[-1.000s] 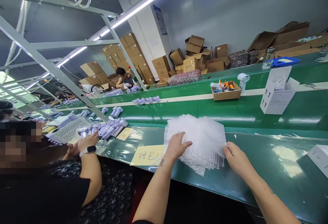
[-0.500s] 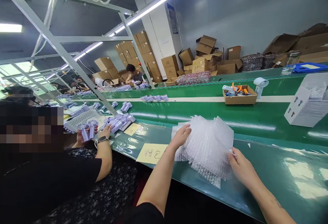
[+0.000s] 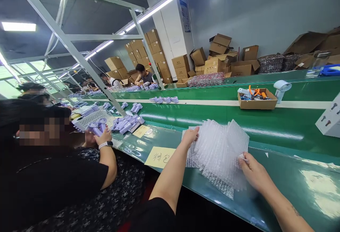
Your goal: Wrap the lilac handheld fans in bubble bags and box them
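Observation:
A fanned stack of clear bubble wrap bags (image 3: 217,154) lies on the green work surface (image 3: 268,189) in front of me. My left hand (image 3: 190,137) is closed at the stack's upper left edge, fingers curled against the sheets; part of its grip is hidden. At the right edge, my right hand (image 3: 251,170) pinches a corner of the bubble wrap between thumb and fingers. Beside my left forearm lies a yellow paper note (image 3: 158,157) with handwriting, partly covered by the arm.
Left of me a co-worker (image 3: 53,175) holds lilac handheld fans (image 3: 97,127); more lilac fans (image 3: 127,123) are piled nearby. Beyond the bags runs a green conveyor (image 3: 202,113) carrying a cardboard tray (image 3: 257,103) of tools, a pale blue fan (image 3: 281,88) and a white box (image 3: 330,115).
My view has turned slightly left, so the scene sits farther right. Both hands keep their places on the bubble wrap. The co-worker's hands have come together around the fans.

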Demonstrator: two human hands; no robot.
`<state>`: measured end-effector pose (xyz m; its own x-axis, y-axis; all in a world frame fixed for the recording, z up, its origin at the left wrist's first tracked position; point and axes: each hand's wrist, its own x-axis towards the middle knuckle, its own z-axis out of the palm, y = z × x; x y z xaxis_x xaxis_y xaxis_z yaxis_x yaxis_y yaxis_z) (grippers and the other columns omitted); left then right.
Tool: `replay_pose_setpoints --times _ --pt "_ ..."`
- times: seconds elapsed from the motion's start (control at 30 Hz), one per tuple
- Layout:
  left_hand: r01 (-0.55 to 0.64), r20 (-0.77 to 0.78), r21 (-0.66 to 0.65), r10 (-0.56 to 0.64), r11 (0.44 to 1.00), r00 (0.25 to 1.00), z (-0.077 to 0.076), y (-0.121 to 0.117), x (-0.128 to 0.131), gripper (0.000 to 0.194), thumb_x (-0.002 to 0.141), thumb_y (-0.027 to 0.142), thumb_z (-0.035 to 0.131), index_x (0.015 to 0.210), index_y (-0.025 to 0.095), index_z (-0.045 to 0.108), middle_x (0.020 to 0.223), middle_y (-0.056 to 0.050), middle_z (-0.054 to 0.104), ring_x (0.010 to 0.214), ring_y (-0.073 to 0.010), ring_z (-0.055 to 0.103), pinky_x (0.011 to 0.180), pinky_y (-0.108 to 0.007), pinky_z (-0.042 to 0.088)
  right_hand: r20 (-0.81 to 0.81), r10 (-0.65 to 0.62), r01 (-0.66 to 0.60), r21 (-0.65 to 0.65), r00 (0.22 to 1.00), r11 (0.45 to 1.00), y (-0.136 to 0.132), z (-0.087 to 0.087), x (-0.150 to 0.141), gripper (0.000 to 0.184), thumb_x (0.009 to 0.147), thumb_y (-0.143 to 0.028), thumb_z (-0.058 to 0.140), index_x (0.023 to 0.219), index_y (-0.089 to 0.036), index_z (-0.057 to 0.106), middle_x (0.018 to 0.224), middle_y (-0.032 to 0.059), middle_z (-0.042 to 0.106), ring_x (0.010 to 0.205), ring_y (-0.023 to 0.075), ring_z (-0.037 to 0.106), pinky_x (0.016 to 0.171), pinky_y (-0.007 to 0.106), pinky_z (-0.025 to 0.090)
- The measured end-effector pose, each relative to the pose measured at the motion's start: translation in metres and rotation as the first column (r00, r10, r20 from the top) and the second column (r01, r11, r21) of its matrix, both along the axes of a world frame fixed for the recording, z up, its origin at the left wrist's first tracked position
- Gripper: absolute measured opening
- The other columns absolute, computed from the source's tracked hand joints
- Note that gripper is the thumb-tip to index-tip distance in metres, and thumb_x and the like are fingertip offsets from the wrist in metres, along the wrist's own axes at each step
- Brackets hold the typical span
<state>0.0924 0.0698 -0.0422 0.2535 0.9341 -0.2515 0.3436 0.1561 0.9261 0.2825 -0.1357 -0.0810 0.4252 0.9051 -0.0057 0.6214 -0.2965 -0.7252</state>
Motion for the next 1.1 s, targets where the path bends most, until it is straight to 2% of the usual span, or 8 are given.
replay_pose_setpoints --times 0.13,0.23,0.4,0.53,0.73,0.87,0.97,1.1 --pt "0.059 0.097 -0.073 -0.052 0.996 0.994 0.002 0.000 0.015 0.041 0.064 0.044 0.072 0.053 0.015 0.045 0.047 0.005 0.040 0.043 -0.0052 0.034 0.045 -0.021 0.028 -0.010 0.013 -0.014 -0.064 1.000 0.998 -0.002 0.003 0.002 0.026 0.083 -0.042 0.032 0.085 -0.023 0.050 0.091 0.0084 0.065 0.087 0.0248 0.061 0.069 0.031 0.044" --pt "0.141 0.169 -0.109 -0.121 0.984 0.978 0.008 -0.005 0.017 0.026 0.058 0.027 0.075 0.069 0.013 0.056 0.054 0.004 0.048 0.047 -0.0073 0.043 0.048 -0.020 0.033 -0.025 0.034 -0.035 -0.064 0.999 0.997 -0.004 0.003 0.005 0.025 0.083 -0.042 0.031 0.085 -0.023 0.047 0.093 0.0085 0.064 0.088 0.0245 0.061 0.071 0.032 0.044" --pt "0.277 0.222 -0.052 -0.260 0.959 0.940 0.024 -0.017 0.007 0.077 0.054 0.004 0.064 0.127 0.025 0.049 0.082 0.001 0.062 0.065 -0.0106 0.056 0.062 -0.020 0.042 -0.042 0.033 -0.034 -0.040 0.999 0.999 -0.003 0.005 0.005 0.023 0.081 -0.043 0.033 0.082 -0.024 0.046 0.086 0.0061 0.064 0.078 0.0233 0.060 0.068 0.032 0.044" --pt "0.253 -0.040 0.007 -0.252 0.968 0.967 0.025 -0.016 -0.004 0.083 0.061 0.009 0.063 0.139 0.024 0.036 0.098 -0.004 0.063 0.079 -0.0139 0.060 0.071 -0.023 0.044 0.001 0.048 -0.048 -0.010 0.999 0.999 -0.005 0.007 0.001 0.019 0.079 -0.040 0.035 0.075 -0.024 0.045 0.078 0.0048 0.064 0.073 0.0220 0.060 0.065 0.031 0.043" --pt "0.012 -0.234 0.169 0.028 0.985 0.972 0.021 0.004 -0.045 0.045 0.082 0.033 0.054 0.123 0.016 0.054 0.120 -0.014 0.056 0.108 -0.0246 0.053 0.090 -0.033 0.040 0.098 0.141 -0.141 -0.014 0.985 0.990 -0.013 0.002 0.000 0.019 0.081 -0.037 0.031 0.071 -0.025 0.041 0.081 0.0054 0.063 0.076 0.0221 0.062 0.068 0.031 0.045" --pt "-0.108 -0.323 0.243 0.185 0.964 0.928 0.010 0.007 -0.083 0.036 0.086 0.033 0.047 0.113 0.012 0.059 0.125 -0.018 0.054 0.125 -0.0313 0.039 0.102 -0.041 0.029 0.139 0.083 -0.083 -0.004 0.987 0.997 -0.013 -0.008 0.003 0.023 0.080 -0.042 0.033 0.074 -0.024 0.047 0.113 0.0129 0.061 0.119 0.0280 0.049 0.082 0.035 0.045" --pt "-0.081 -0.345 0.209 0.151 0.975 0.926 -0.004 -0.003 -0.093 0.042 0.085 0.037 0.048 0.117 0.010 0.056 0.127 -0.020 0.053 0.120 -0.0321 0.045 0.100 -0.042 0.033 0.140 0.084 -0.084 -0.008 0.987 0.996 -0.009 -0.013 0.001 0.022 0.079 -0.041 0.034 0.076 -0.024 0.048 0.134 0.0152 0.048 0.135 0.0260 0.030 0.088 0.036 0.043" --pt "0.060 -0.293 0.190 -0.002 0.980 0.956 -0.008 -0.015 -0.080 0.049 0.087 0.033 0.046 0.132 0.015 0.045 0.140 -0.014 0.043 0.125 -0.0247 0.044 0.099 -0.032 0.037 0.126 0.197 -0.195 -0.029 0.972 0.980 -0.002 -0.012 -0.011 0.016 0.078 -0.034 0.037 0.077 -0.023 0.048 0.144 0.0147 0.037 0.128 0.0255 0.041 0.089 0.036 0.044"
